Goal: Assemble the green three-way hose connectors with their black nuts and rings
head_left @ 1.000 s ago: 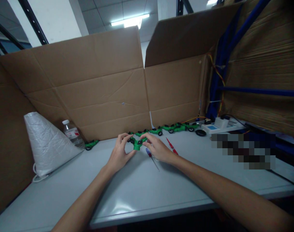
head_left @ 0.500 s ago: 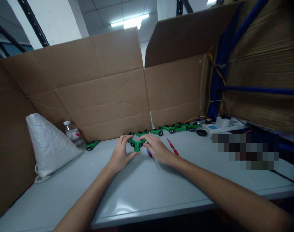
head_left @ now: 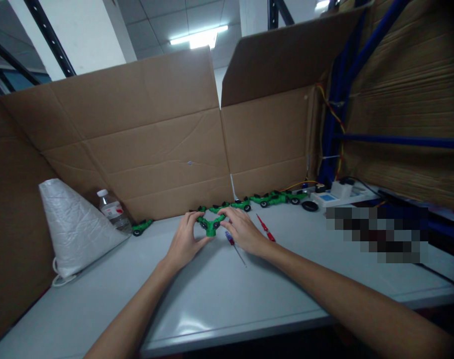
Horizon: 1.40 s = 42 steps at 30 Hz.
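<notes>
Between my two hands is a green toy vehicle (head_left: 211, 231) with black parts, its two arms spread upward in a V over a short green stem. The fingers and thumb of my left hand (head_left: 185, 235) close around its left side. On the other side, my right hand (head_left: 244, 232) grips the right arm with its fingertips, which partly cover it. Just below the right hand lies a screwdriver (head_left: 230, 239) with a blue and red handle, its thin shaft pointing toward me. A red screwdriver (head_left: 266, 228) rests farther right.
Several green toy vehicles (head_left: 273, 198) line the cardboard wall (head_left: 155, 164), and another toy vehicle (head_left: 142, 228) sits at left by a water bottle (head_left: 112, 209) and a silvery bag (head_left: 77, 234). A black disc (head_left: 309, 206) and a white power strip (head_left: 342, 195) are at right.
The held green toy has tilted slightly, so its V shape shows more. Both hands keep their grip in nearly the same place. The view has shifted a little.
</notes>
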{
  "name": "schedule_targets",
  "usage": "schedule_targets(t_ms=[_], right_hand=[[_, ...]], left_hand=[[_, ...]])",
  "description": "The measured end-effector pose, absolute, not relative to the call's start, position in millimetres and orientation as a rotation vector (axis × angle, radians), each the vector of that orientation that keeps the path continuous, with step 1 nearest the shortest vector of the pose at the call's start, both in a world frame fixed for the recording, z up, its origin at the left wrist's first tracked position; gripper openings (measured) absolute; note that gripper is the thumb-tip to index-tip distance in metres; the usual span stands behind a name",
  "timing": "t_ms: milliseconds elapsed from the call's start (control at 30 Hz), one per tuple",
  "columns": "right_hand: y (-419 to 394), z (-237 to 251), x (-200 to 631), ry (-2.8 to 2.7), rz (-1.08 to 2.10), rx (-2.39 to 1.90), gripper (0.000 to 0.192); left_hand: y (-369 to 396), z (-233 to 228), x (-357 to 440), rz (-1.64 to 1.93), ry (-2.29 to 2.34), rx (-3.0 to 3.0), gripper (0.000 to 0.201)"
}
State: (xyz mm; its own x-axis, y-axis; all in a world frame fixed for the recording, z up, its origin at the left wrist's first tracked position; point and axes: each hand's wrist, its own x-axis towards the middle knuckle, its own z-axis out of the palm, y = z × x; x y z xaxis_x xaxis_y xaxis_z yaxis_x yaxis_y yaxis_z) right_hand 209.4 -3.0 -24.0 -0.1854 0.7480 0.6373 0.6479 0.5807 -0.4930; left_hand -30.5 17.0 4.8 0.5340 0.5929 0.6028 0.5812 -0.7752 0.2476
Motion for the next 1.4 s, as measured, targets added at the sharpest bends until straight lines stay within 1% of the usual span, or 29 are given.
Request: schedule_targets(t_ms=[200, 400, 667, 833, 1033, 1267, 1400], right_hand=[[-3.2, -22.0, 209.6, -1.872, 0.143, -1.094, 0.019], [-3.7, -21.0, 209.1, -1.849, 0.136, -1.084, 0.019], [-5.4, -19.0, 209.1, -1.832, 0.166, -1.019, 0.02], [-6.1, -18.9, 208.4, -1.839, 0.178, -1.003, 0.02], [-5.6, -19.8, 208.1, -1.842, 0.168, -1.006, 0.019], [-6.4, -19.6, 206.9, -1.825, 0.149, -1.068, 0.02], [-5.4, -19.8, 206.7, -1.824, 0.146, -1.097, 0.021]], left_hand=[[20.0, 2.1, -31.5, 1.065, 1.067, 2.753, 0.072], [20.5, -0.2, -31.2, 1.095, 1.169, 2.696, 0.088], [24.3, -5.3, -32.7, 1.151, 1.185, 2.684, 0.073], [24.3, -3.5, -32.8, 1.156, 1.147, 2.694, 0.072], [24.4, -3.0, -33.0, 1.196, 1.118, 2.674, 0.075], [19.7, 0.5, -29.9, 1.268, 1.075, 2.645, 0.07], [17.2, 2.5, -28.8, 1.302, 1.039, 2.632, 0.07]])
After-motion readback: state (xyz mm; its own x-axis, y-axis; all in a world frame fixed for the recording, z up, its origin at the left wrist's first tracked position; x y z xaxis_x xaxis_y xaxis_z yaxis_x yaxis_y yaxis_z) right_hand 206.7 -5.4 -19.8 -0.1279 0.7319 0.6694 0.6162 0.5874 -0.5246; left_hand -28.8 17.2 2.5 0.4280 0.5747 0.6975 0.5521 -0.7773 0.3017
